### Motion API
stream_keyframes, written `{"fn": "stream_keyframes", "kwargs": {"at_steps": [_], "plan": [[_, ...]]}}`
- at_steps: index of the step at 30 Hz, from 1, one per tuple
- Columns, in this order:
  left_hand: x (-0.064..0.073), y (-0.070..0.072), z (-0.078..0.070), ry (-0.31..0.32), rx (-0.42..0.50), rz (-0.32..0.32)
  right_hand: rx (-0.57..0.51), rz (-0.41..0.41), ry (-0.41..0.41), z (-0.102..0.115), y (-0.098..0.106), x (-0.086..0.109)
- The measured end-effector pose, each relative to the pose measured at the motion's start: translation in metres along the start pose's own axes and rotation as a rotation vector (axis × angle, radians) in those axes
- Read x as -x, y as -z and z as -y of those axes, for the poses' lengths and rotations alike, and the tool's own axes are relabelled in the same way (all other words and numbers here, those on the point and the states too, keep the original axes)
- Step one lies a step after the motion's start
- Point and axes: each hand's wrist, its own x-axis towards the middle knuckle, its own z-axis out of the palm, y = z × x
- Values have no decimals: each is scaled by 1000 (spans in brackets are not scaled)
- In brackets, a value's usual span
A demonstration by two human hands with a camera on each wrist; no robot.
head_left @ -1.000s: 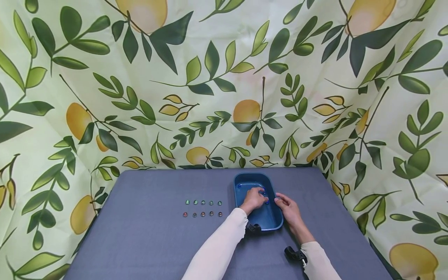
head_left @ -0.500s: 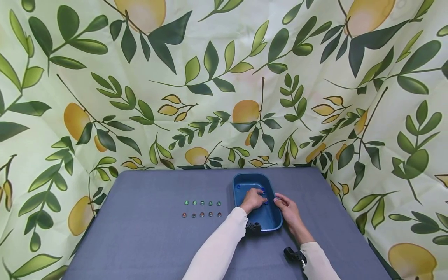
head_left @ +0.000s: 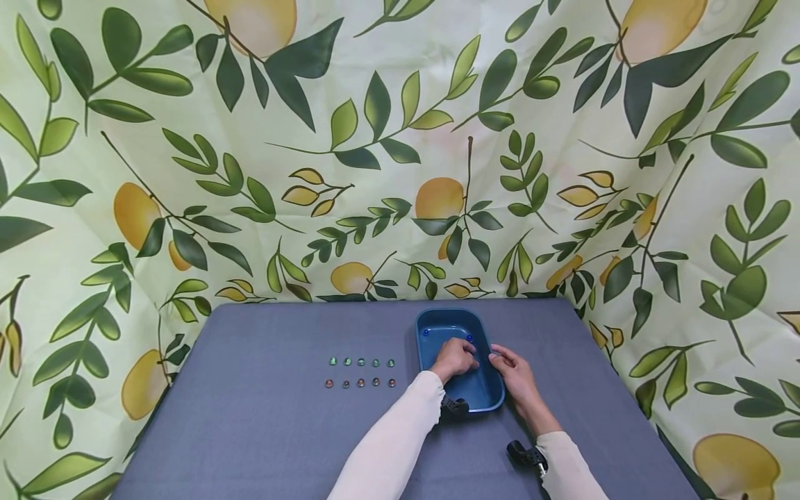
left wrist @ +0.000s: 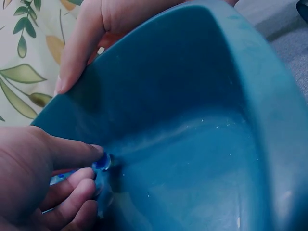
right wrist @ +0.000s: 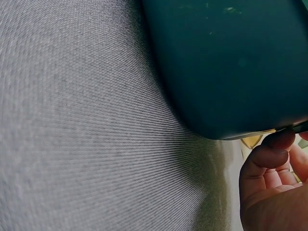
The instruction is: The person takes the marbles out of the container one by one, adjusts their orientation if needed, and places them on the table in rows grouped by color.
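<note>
A blue plastic bin (head_left: 481, 397) stands on the table with a few blue glass marbles inside. My left hand (head_left: 455, 357) reaches into it, fingers curled. In the left wrist view its index finger and thumb side are at a blue marble (left wrist: 102, 162), pinching it near the bin's wall; more glass pieces lie partly hidden behind the fingers. One blue marble (head_left: 426, 332) sits at the bin's far left, another (head_left: 470, 338) just beyond the left hand. My right hand (head_left: 517, 375) grips the bin's right rim; in the right wrist view its fingers (right wrist: 279, 140) are curled at the edge.
Left of the bin lie two rows of small glass marbles: a green row (head_left: 361, 362) behind, a reddish row (head_left: 361, 383) in front. A grey cloth covers the table (head_left: 269, 423). A leaf-and-lemon printed curtain (head_left: 387, 229) hangs round the back and sides.
The left hand's fingers have drawn closer together inside the bin, and the blue marble by its thumb is now hidden from the head view. The right hand stays on the rim.
</note>
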Motion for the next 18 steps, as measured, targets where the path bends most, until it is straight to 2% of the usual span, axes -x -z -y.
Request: {"fn": "stream_keyframes", "kwargs": {"at_steps": [5, 9, 18], "plan": [[-1, -5, 2, -53, -89, -15, -23, 2, -9, 1, 1, 1], [-1, -9, 2, -70, -147, -22, -19, 1, -9, 1, 0, 0], [3, -12, 2, -78, -184, -30, 3, -4, -6, 0, 0, 1]]}}
